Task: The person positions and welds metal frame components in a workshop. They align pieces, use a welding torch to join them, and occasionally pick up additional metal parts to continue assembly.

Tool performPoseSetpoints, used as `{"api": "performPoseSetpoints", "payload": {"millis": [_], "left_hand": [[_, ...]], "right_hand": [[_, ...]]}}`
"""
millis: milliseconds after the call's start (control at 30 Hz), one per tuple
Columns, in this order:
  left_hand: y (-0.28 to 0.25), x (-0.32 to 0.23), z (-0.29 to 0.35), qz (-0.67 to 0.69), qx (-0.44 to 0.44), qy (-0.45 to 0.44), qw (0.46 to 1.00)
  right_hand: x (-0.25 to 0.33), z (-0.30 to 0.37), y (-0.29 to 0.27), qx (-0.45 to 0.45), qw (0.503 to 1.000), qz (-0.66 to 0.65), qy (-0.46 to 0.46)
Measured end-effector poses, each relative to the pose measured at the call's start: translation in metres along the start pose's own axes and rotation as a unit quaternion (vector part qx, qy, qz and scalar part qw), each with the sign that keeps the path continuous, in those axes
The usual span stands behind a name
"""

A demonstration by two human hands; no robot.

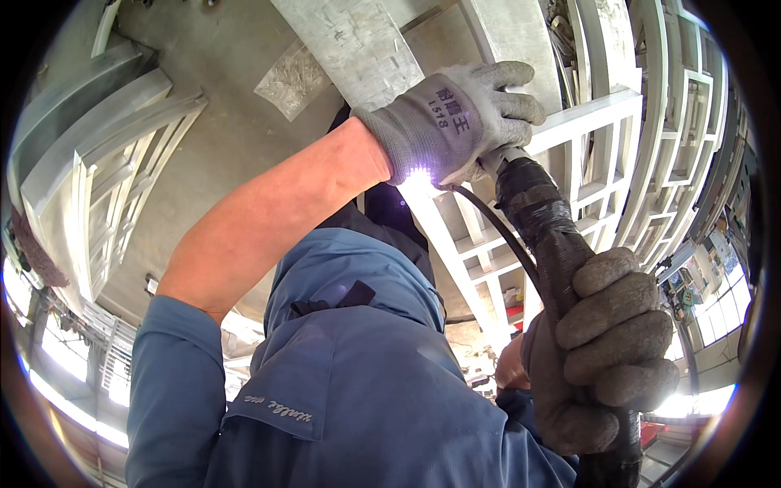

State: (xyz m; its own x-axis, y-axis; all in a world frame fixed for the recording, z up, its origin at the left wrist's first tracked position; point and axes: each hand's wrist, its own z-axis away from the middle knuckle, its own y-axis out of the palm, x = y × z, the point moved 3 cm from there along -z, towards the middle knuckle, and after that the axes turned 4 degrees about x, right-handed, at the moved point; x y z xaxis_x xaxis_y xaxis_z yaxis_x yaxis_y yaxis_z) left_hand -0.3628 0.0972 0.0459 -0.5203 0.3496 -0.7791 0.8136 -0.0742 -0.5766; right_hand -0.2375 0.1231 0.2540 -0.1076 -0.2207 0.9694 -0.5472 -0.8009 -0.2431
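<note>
A welding torch (537, 199) with a black tape-wrapped handle slants up from the lower right, a thin black cable beside it. My right hand (610, 350), in a dirty grey glove, has its fingers wrapped round the handle. My left hand (464, 114), in a lighter grey glove with dark print, closes over the front of the torch between thumb and forefinger; the other fingers reach over pale metal. A bright violet-white welding arc (419, 177) glows just below the left wrist. The torch's tip is hidden under this hand. The arc sits at a long pale metal bar (443, 232).
Wide flat metal bars (350, 45) lie at the top. Silvery metal frames with crossbars (683, 130) stand at the right, and similar frames (114, 171) at the left. Clear plastic wrapping (294, 81) lies on the grey floor (211, 49).
</note>
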Motion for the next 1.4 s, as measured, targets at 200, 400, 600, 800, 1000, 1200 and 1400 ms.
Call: {"api": "performPoseSetpoints", "payload": {"millis": [200, 400, 600, 800, 1000, 1200, 1400], "left_hand": [[-0.005, -0.007, 0.001, 0.002, 0.008, 0.004, 1.000], [-0.025, -0.003, -0.014, 0.185, -0.011, -0.033, 0.982], [-0.031, -0.043, -0.066, 0.568, 0.088, -0.152, 0.804], [-0.031, -0.158, -0.156, 0.449, 0.215, -0.182, 0.848], [-0.001, -0.250, -0.214, 0.180, 0.282, -0.080, 0.939], [0.038, -0.264, -0.236, 0.110, 0.185, 0.081, 0.973], [0.064, -0.315, -0.264, 0.122, 0.130, 0.261, 0.949]], "right_hand": [[0.000, 0.009, 0.009, -0.074, 0.996, -0.003, -0.042], [0.029, 0.017, -0.009, -0.145, 0.981, -0.009, -0.131], [0.107, 0.065, -0.035, -0.297, 0.933, 0.002, -0.205], [0.137, 0.171, -0.056, -0.499, 0.828, 0.037, -0.252], [0.071, 0.291, 0.000, -0.772, 0.625, 0.059, -0.102], [0.048, 0.329, 0.029, -0.478, 0.816, -0.109, 0.306], [0.090, 0.340, -0.096, -0.484, 0.806, 0.295, 0.172]]}}
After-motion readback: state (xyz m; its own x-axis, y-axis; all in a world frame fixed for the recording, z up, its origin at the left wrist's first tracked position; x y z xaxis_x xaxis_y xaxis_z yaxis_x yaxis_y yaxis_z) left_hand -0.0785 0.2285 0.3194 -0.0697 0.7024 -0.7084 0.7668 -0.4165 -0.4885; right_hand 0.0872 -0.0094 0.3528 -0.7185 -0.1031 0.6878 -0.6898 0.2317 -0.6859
